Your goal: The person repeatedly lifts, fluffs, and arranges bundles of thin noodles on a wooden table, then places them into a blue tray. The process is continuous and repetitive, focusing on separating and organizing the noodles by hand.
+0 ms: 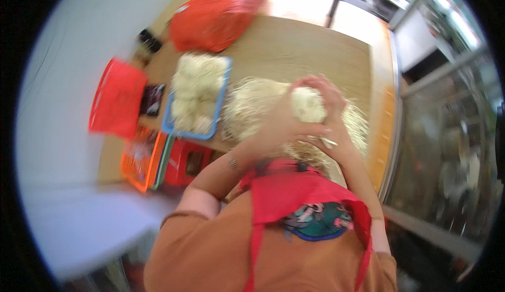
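Observation:
Between my left hand [282, 122] and my right hand [333, 102] is a rounded bundle of pale noodle-like strands [307, 104]. Both hands curve around it, fingers bent, and a few strand ends stick out below near my right palm. Loose pale strands [252, 102] lie spread over the wooden table under and on both sides of my hands. To the left, a blue plastic tray [169, 124] holds several similar bundles [197, 90]. My hands are somewhat blurred.
A large red plastic bag [217, 17] lies on the wooden table [300, 47] at the back. Along the left stand a red bag [118, 98], a dark packet [152, 99], a dark-lidded jar [150, 40] and an orange basket [142, 160]. A glass partition [446, 142] is at the right.

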Available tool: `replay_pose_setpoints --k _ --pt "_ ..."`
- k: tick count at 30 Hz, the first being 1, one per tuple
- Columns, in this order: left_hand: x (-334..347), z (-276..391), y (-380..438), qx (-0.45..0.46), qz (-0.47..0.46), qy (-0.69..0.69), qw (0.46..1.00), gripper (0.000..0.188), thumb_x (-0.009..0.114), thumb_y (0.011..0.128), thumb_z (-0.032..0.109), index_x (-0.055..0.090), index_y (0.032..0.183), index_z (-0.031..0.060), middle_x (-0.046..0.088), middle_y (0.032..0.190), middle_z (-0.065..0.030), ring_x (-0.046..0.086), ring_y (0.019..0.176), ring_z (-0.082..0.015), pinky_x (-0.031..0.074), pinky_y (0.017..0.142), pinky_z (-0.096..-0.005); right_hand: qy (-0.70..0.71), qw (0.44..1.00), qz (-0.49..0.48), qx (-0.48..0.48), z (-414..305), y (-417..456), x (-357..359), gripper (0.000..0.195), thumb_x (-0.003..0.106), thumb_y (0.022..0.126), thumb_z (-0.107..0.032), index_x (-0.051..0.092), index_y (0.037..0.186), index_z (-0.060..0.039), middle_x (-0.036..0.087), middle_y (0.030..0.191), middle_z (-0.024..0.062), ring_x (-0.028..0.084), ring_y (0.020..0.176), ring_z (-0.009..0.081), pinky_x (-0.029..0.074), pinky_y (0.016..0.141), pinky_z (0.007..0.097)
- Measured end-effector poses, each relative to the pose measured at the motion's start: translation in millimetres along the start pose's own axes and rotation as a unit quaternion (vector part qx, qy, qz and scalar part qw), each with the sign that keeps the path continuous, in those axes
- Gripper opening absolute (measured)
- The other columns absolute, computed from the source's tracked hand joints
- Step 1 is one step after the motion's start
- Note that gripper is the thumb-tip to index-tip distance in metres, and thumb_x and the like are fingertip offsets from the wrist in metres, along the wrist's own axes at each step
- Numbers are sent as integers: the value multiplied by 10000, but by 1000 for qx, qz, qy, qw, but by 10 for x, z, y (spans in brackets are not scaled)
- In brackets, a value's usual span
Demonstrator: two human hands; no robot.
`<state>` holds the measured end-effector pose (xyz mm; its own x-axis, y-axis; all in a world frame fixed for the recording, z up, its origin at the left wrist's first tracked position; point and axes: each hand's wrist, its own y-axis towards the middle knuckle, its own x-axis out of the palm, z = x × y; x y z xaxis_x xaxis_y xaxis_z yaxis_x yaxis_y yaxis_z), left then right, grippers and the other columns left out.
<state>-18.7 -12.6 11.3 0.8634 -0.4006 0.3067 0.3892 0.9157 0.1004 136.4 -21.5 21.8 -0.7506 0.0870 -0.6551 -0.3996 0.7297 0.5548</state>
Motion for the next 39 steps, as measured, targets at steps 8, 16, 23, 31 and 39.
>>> replay_pose_setpoints --k 8,16,23,31,39 --pt "-835 -175 -219 18 217 21 976 639 815 653 32 487 1201 58 585 984 -34 574 861 -104 517 677 -254 449 786 -224 360 263 -448 744 298 603 917 -89 545 1199 -15 626 912 51 596 720 98 458 568 211" --pt "-2887 33 -1097 147 427 411 792 684 886 643 204 458 1159 67 574 994 -65 606 898 -163 537 770 -314 404 796 -145 427 614 -779 748 135 560 942 -97 639 1035 -40 570 677 -7 488 537 55 391 480 208" --pt "-3777 -695 -1495 -230 384 568 691 920 854 576 562 477 1169 -31 622 1079 -220 631 945 -389 509 828 -416 339 783 -71 516 893 -1420 665 135 575 935 -114 647 1025 -44 578 716 -7 489 570 61 398 508 212" --pt "-4238 -759 -1494 -318 242 566 721 885 767 666 604 548 1182 -81 621 1166 -246 613 1087 -332 490 908 -401 198 854 -75 475 1021 -1448 756 151 601 912 -107 634 972 28 611 725 27 550 661 80 451 596 244" --pt "-2379 -244 -579 41 199 766 610 655 770 739 271 487 1255 -16 519 1186 -190 486 1127 -387 389 987 -435 -255 920 -112 276 1580 -655 976 588 799 690 -229 569 1204 -59 551 1230 141 506 1146 311 384 971 445"
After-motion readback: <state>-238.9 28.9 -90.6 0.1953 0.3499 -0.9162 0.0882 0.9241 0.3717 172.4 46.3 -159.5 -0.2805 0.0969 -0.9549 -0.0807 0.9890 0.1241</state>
